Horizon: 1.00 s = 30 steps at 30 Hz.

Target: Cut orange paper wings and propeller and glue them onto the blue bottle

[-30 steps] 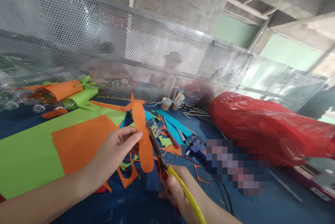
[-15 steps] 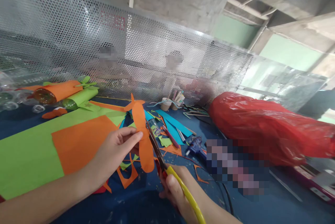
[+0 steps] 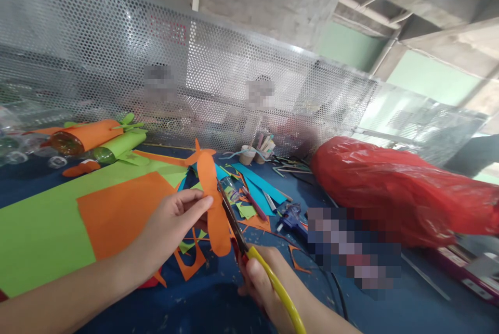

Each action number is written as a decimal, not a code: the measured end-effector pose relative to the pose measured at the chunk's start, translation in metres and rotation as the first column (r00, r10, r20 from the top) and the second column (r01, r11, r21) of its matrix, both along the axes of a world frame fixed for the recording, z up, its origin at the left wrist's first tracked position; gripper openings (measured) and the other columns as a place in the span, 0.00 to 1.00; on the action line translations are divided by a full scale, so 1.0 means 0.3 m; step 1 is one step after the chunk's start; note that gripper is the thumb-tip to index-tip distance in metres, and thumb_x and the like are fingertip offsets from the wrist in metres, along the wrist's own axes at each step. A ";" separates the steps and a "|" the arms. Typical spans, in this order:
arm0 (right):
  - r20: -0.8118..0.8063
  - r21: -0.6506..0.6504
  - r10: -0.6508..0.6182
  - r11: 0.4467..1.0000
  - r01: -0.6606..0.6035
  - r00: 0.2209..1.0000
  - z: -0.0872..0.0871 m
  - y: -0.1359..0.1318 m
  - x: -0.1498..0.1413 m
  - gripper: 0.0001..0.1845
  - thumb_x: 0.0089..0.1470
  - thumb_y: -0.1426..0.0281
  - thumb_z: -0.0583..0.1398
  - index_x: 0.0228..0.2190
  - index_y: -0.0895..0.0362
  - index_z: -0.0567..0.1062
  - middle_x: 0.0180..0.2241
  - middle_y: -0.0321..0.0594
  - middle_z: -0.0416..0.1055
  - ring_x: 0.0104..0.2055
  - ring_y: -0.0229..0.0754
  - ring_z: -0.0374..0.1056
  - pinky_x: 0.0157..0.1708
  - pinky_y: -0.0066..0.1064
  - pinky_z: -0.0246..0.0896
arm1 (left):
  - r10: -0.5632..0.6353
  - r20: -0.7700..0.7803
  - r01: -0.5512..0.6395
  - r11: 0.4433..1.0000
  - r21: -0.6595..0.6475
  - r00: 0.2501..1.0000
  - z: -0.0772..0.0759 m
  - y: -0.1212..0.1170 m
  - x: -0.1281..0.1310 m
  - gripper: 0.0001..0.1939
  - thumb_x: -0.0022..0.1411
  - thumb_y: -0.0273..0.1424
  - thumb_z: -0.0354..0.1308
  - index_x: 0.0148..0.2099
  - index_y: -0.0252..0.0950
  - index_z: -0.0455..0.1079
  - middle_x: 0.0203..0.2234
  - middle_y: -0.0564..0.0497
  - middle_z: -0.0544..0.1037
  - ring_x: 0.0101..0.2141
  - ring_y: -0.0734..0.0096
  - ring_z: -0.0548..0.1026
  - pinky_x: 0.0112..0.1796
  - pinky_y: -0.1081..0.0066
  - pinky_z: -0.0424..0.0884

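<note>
Between the thumb and fingers of my left hand (image 3: pixel 187 212) is an orange paper propeller shape (image 3: pixel 219 230), with two rounded blades and a narrow middle, held upright above the table. My right hand (image 3: pixel 265 277) grips yellow-handled scissors (image 3: pixel 237 230). Their dark blades point up and left, with the tips right at the narrow middle of the propeller; whether they are cutting into the paper I cannot tell. Beneath my hands lie orange paper offcuts (image 3: pixel 191 266). A sheet of orange paper (image 3: pixel 120 214) rests on a larger green sheet (image 3: pixel 42 225) to the left.
Paper-wrapped bottles (image 3: pixel 102 136) lie at the back left. Blue paper strips (image 3: pixel 259 185), a purple marker (image 3: pixel 255 204) and a blue glue gun (image 3: pixel 292 219) with its cord lie right of centre. A red plastic bag (image 3: pixel 382 188) fills the right. Behind stands a perforated metal screen (image 3: pixel 218 79).
Almost nothing differs. The propeller's lower blade has shifted very slightly to the right; both hands and the scissors stay nearly in place.
</note>
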State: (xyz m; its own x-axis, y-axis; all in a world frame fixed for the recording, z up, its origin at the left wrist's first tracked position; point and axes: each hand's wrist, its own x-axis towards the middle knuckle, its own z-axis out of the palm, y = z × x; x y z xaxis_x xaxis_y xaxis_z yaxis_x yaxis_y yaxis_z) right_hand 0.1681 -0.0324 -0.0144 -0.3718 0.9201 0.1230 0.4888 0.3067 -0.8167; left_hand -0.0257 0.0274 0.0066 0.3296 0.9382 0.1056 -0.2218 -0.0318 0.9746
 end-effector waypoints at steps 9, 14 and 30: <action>-0.051 -0.119 -0.102 0.988 0.095 0.993 -0.004 0.000 -0.013 0.34 0.52 0.36 0.42 0.22 0.53 0.58 0.14 0.27 0.50 0.15 0.32 0.51 0.20 0.27 0.63 | 0.008 -0.012 -0.008 1.000 0.011 1.000 -0.016 0.014 -0.001 0.10 0.59 0.39 0.61 0.30 0.38 0.74 0.25 0.54 0.81 0.29 0.69 0.79 0.36 0.71 0.74; 0.234 0.017 -0.210 0.977 0.212 0.949 0.025 0.027 0.001 0.30 0.59 0.43 0.43 0.21 0.54 0.61 0.18 0.33 0.59 0.19 0.37 0.60 0.20 0.27 0.55 | 0.027 -0.059 -0.025 0.999 0.038 0.998 -0.033 0.023 -0.005 0.11 0.58 0.40 0.61 0.31 0.39 0.76 0.26 0.55 0.81 0.29 0.69 0.78 0.37 0.71 0.74; 0.636 0.221 -0.215 0.971 0.092 0.741 -0.008 0.112 0.057 0.13 0.50 0.68 0.61 0.40 0.58 0.74 0.40 0.46 0.75 0.44 0.50 0.71 0.40 0.33 0.62 | 0.087 -0.043 -0.091 0.992 -0.093 0.995 -0.097 0.071 -0.003 0.11 0.49 0.37 0.67 0.31 0.35 0.75 0.30 0.49 0.82 0.32 0.67 0.79 0.40 0.66 0.74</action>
